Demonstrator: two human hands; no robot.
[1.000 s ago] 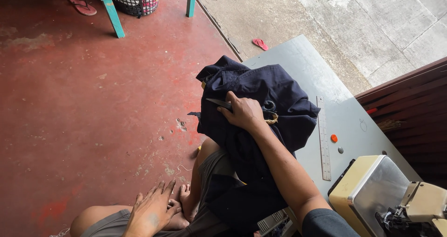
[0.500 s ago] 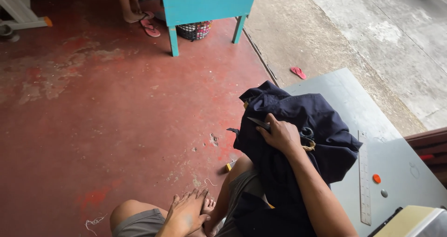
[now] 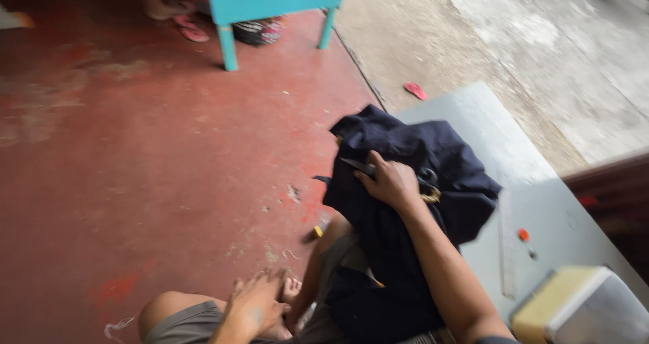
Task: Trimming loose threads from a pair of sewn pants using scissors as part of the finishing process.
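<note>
A bundle of dark navy cloth (image 3: 433, 161) lies on the near corner of a grey table (image 3: 487, 121) and hangs down over my lap. My right hand (image 3: 389, 181) rests on top of the cloth with its fingers closed around a pair of scissors (image 3: 405, 175), whose blades point left and whose handles show at my wrist. My left hand (image 3: 257, 303) lies low on my bent leg by my foot, fingers spread, holding nothing.
A metal ruler (image 3: 507, 249) and a small orange piece (image 3: 522, 234) lie on the table, beside a cream sewing machine (image 3: 581, 307). A teal table (image 3: 270, 6) stands on the red floor, with a dark basket (image 3: 257, 31) and another person's sandalled feet (image 3: 179, 19) nearby.
The view has swung left and up, showing more floor and the teal table. My right hand stays on the cloth with the scissors; my left hand stays on my leg.
</note>
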